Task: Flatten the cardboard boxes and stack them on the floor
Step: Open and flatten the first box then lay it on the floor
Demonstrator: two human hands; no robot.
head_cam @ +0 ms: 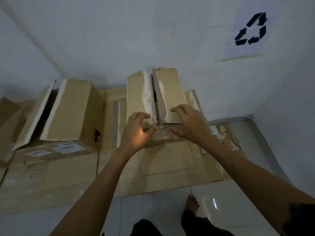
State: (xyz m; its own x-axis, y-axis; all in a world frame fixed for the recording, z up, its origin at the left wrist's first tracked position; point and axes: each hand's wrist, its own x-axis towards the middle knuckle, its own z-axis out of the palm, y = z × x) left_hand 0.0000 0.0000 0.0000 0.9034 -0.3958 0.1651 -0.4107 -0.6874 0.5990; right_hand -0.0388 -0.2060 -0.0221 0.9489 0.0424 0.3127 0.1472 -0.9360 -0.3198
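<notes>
A tall brown cardboard box (172, 89) stands in the middle against the wall, its two top flaps meeting at a torn, taped seam. My left hand (136, 132) pinches the near end of the left flap, fingers curled on its edge. On the right flap's near end rests my right hand (189, 125), fingers over the top and thumb under the edge. Flattened cardboard sheets (163, 160) lie on the floor under and in front of the box. A second box (71, 109) with its top flaps ajar stands to the left.
Walls close in behind and at the right, where a paper sheet with a recycling sign (250, 29) hangs. More cardboard (10, 116) is at the far left. A white tray-like rim (265, 137) lies at the right. My bare foot (193, 204) stands on glossy white floor tiles.
</notes>
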